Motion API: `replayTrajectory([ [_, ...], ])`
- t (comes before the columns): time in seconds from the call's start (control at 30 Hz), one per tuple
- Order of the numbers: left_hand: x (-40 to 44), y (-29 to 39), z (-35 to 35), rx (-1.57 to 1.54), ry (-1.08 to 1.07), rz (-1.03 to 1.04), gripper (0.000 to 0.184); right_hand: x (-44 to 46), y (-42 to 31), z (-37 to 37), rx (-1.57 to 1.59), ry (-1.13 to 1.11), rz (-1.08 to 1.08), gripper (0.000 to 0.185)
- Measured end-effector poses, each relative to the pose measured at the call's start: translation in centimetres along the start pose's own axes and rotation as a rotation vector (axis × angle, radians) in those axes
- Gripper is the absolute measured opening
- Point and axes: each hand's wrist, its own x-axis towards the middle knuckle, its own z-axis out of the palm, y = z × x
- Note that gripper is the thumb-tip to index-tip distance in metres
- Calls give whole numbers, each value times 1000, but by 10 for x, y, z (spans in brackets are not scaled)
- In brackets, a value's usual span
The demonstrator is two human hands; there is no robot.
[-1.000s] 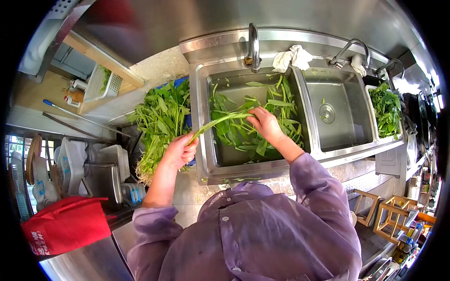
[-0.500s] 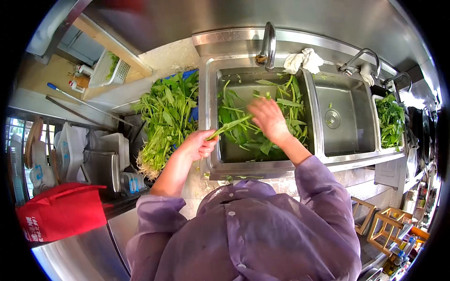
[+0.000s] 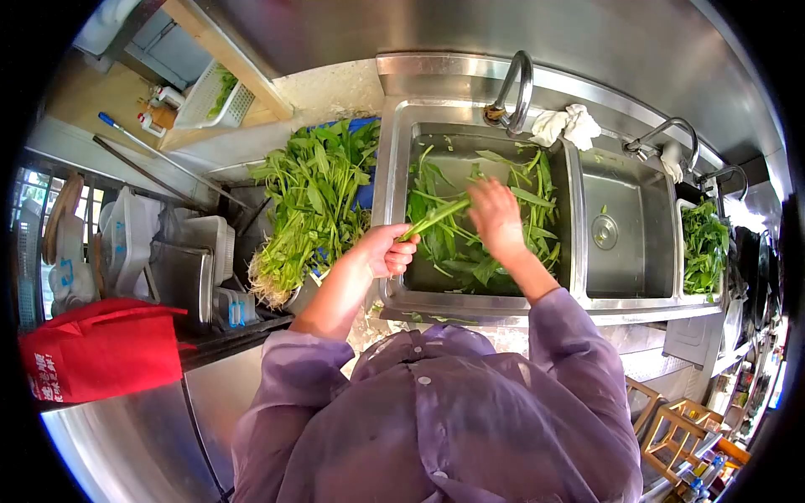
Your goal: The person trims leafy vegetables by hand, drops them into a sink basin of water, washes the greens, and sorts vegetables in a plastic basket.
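Steel fills the kitchen's far side; over the sink [image 3: 392, 178], the left hand [image 3: 386, 254] closes on green stems [image 3: 434, 217]; the right hand [image 3: 498, 221] nears their free end, its grip unclear; working these stems seems the step, calling for steady hold; faucet [image 3: 526, 84] and near rim [image 3: 453, 304] bound the room.

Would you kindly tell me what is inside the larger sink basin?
Loose green stems and leaves lie in the basin; the floor beneath them is covered, and the right hand hides some.

Left hand [image 3: 386, 251] shifted over left rim of sink [image 3: 391, 184], nearer right hand [image 3: 496, 220]; held stems [image 3: 436, 218] shorter.
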Motion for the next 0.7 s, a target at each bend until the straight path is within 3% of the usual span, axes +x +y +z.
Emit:
replayTrajectory([
  [0.03, 2, -2, -1, 19, -37, -38, 21, 5, -19, -11, -54, 5, -151, 25],
  [0.1, 4, -6, 1, 8, -13, -56, 23, -6, -27, 3, 69, -275, -289, 16],
  [0.17, 6, -11, -8, -57, -180, -23, 29, -10, -29, 21, 184, -232, -238, 7],
  [0.23, 5, -24, -4, -93, -269, 132, 32, -13, -15, 41, 1012, -211, 344, 10],
  [0.3, -1, -38, -11, -135, -207, 210, 33, -2, 5, 43, 1376, -50, 1061, 17],
  [0.37, -15, -55, -27, -101, -60, 283, 34, -9, 38, 70, 861, -203, 891, 24],
  [0.43, -44, -65, -41, -78, 50, 351, 34, -22, 44, 88, 131, -280, 512, 33],
  [0.5, -61, -87, -76, -120, 78, 491, 34, -21, 18, 89, -143, -287, 300, 38],
  [0.57, -83, -104, -102, -176, 434, 647, 30, -18, -15, 98, 21, -478, 249, 45],
  [0.63, -109, -117, -136, -262, 624, 615, 25, -29, -52, 119, -79, -617, 38, 48],
  [0.67, -119, -123, -160, -255, 671, 612, 24, -32, -63, 126, -78, -629, 26, 48],
  [0.7, -127, -127, -180, -246, 714, 605, 24, -35, -71, 131, -136, -791, 7, 51],
])
